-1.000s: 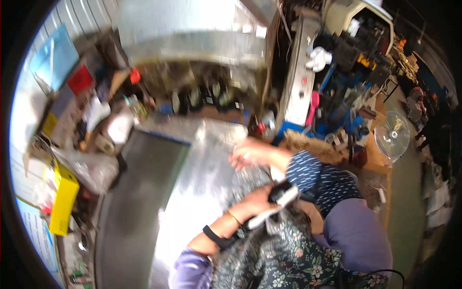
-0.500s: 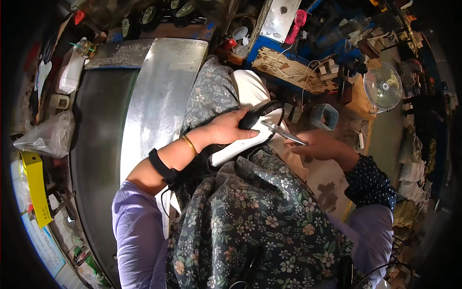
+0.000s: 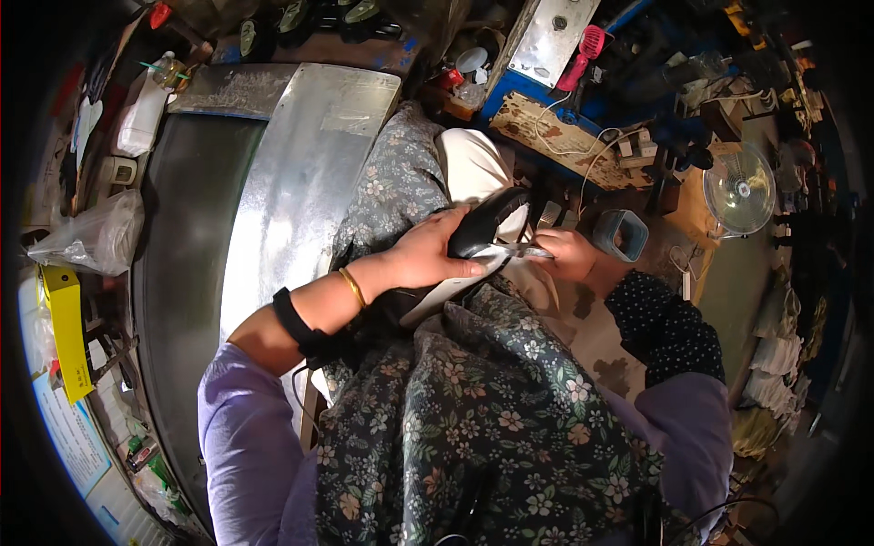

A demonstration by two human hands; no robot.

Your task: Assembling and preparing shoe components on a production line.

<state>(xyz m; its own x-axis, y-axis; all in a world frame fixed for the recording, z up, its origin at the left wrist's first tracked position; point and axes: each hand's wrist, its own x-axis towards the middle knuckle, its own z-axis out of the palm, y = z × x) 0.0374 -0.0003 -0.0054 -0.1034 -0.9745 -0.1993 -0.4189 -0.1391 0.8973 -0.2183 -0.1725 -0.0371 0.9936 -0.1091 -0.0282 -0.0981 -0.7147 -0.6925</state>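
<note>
A black shoe (image 3: pixel 487 221) with a white underside lies across my lap, on the dark flowered apron (image 3: pixel 492 391). My left hand (image 3: pixel 426 251) grips it from the left, the thumb stretched along the pale edge and the fingers over the black part. From the right, my right hand (image 3: pixel 575 257) is closed round a slim silvery metal tool (image 3: pixel 526 250). The tool's working end lies at the shoe's pale edge, near my left thumb; whether it is a blade or scissors I cannot make out.
At my left stands a bench with a shiny metal sheet (image 3: pixel 291 191). A yellow box (image 3: pixel 66 332) and a clear plastic bag (image 3: pixel 96 237) sit beyond it. To the right are a grey-blue bin (image 3: pixel 621 235), a round fan (image 3: pixel 739 189) and a pink handheld fan (image 3: pixel 583 56).
My right hand has moved left and slightly up, bringing the metal tool against the shoe's edge. The shoe is tilted more, showing less of its white underside. My left hand keeps its grip.
</note>
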